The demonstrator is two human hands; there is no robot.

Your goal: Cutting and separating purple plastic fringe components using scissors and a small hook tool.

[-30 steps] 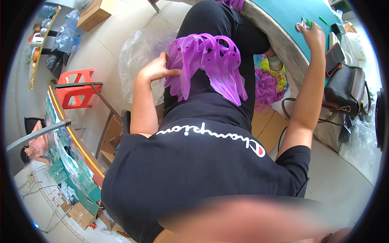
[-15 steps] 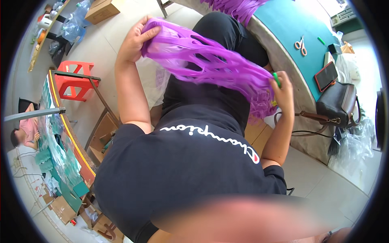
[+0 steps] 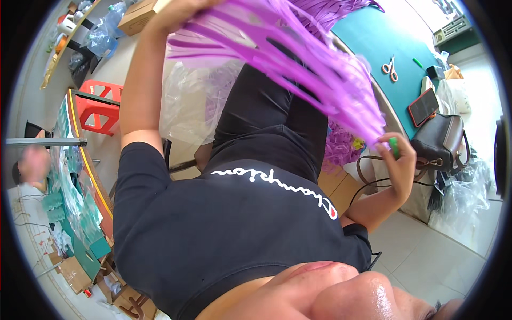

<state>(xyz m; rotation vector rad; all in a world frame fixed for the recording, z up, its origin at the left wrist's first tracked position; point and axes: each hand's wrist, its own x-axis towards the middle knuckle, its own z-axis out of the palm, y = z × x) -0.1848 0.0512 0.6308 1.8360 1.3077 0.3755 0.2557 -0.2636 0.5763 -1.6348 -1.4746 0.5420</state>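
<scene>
A purple, stretchy-looking cut-out sheet [image 3: 314, 80] with long slits spans between my two hands above my lap, blurred by motion. My left hand [image 3: 184, 12], near the top edge, is closed on its far left end, partly cut off by the frame. At the right, my right hand [image 3: 401, 160] pinches the sheet's other end between thumb and finger. A small green object [image 3: 394, 148] is also in or on that hand's fingers; its kind does not show. Below the sheet, a heap of purple scraps [image 3: 341, 146] lies beside my leg, over a cardboard box [image 3: 341, 186].
A green-topped table [image 3: 368, 37] at far right bears a purple pile [image 3: 341, 12], scissors [image 3: 390, 69], a phone [image 3: 423, 106] and a dark handbag [image 3: 440, 138]. Clear plastic [image 3: 186, 96] lies left of my legs. A red stool [image 3: 98, 109] and another person [image 3: 34, 165] are at left.
My left hand has gone up toward the top edge and my right hand has moved right and down. The purple sheet is pulled longer between them, its slits drawn into strips.
</scene>
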